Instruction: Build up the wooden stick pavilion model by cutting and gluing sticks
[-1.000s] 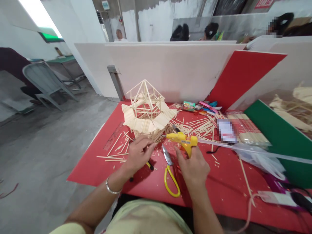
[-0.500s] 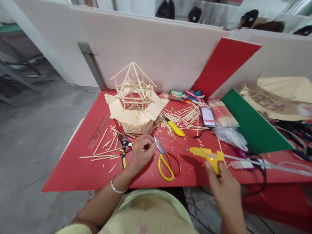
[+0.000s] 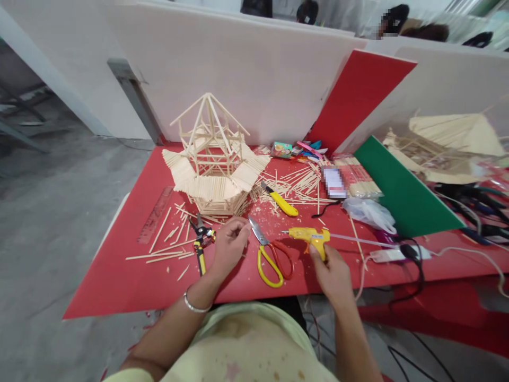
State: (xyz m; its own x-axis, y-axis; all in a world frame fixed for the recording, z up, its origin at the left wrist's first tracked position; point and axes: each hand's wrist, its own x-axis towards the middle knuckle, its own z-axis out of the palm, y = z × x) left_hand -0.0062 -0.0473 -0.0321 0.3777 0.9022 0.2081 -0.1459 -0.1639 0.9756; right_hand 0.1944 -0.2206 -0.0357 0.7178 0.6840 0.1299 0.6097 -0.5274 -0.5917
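Spanning the far side, a white panel (image 3: 246, 74) stands behind a red table (image 3: 127, 281). In front of the panel a red board (image 3: 360, 98) slants upward, and a green board (image 3: 401, 191) stands at the right, with a second model (image 3: 453, 138) partly behind it. The model (image 3: 214, 187), built of sticks, sits upright at the table's far left, its open peaked frame above sloping slatted flaps. The right hand (image 3: 332, 271) is wrapped around the handle of a yellow glue gun (image 3: 308, 235), whose nozzle points left, well apart from the model; a clear glue stick (image 3: 360, 241) runs out of its back. The left hand (image 3: 231, 245) is loosely curled between the snips and the scissors, fingertips just beside the blade tips; whether they pinch anything I cannot tell. A plastic bag (image 3: 369, 214) lies to the right, near a pack (image 3: 360, 178) of sticks. The scissors (image 3: 264, 242), with one yellow and one red handle, lie between the hands; the snips (image 3: 202, 234) lie left of them, and a yellow cutter (image 3: 284, 203) behind. A ruler (image 3: 156, 216) lies by the left edge, a phone (image 3: 334, 182) beside the pack, and loose sticks (image 3: 304, 181) are scattered around the model.
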